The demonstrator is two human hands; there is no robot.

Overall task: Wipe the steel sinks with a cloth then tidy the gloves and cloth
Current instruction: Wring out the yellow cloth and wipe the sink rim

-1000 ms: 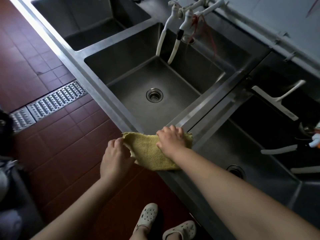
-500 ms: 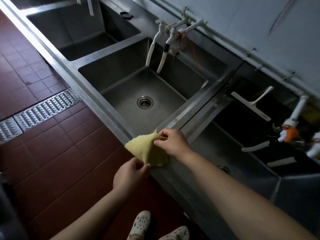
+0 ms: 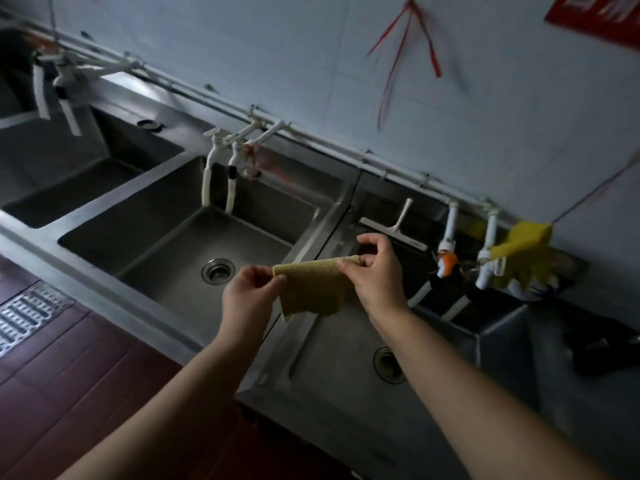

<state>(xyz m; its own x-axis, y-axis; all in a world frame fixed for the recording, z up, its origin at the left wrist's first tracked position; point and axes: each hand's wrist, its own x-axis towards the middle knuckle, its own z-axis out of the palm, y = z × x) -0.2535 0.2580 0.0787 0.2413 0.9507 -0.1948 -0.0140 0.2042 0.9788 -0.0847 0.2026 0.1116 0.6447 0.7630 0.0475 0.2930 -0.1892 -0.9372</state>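
Over steel sinks (image 3: 166,216) by a pale tiled wall (image 3: 277,57), left hand (image 3: 247,296) and right hand (image 3: 375,271) pinching yellow cloth (image 3: 311,289) corners, stretched between.

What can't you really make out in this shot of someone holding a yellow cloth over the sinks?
All in the head view:
- Red sign: cut off by the top right edge and blurred, so its writing is unreadable.
- Far left sink: partly cut off by the left edge.
- Dark object at right: too shadowed to identify.
- Cloth: its lower part hangs folded, and the left hand and right hand cover its top corners in their grip.
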